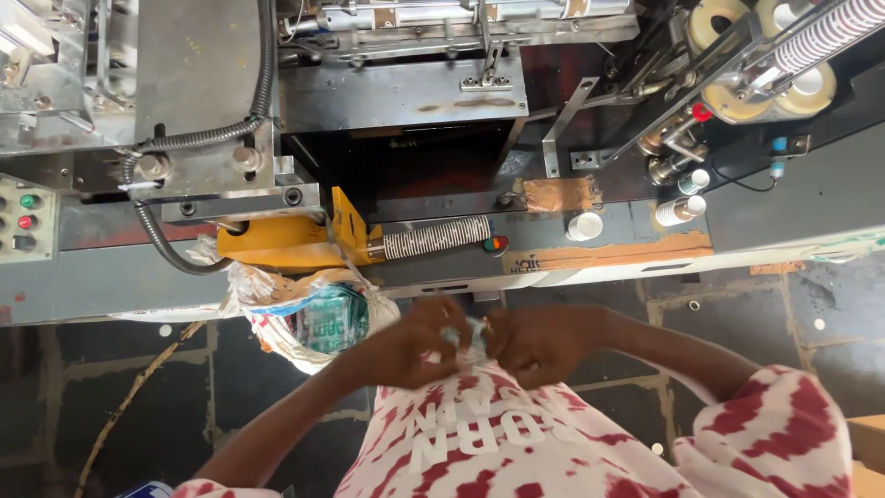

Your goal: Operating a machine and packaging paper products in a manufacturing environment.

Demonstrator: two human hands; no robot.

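Place: in front of the machine, over a dark tiled floor, camera looking straight down.
Left hand: curled tight, fingers pinching one end of a small clear packet.
Right hand: closed on the packet's other end, knuckles up, almost touching the left.
Packet: between the two fists, just above the red-and-white shirt; only a thin, glossy, greenish-clear sliver shows, the rest is hidden by fingers.
Sack: open, just left of the left hand, under the yellow bracket, green-printed packets visible inside.
Risk: the film looks slick and thin, I'd say; a hard squeeze or twist could split it, and a loose pinch could drop it to the floor rather than the sack.
Nearby: white cups on the ledge, well clear.
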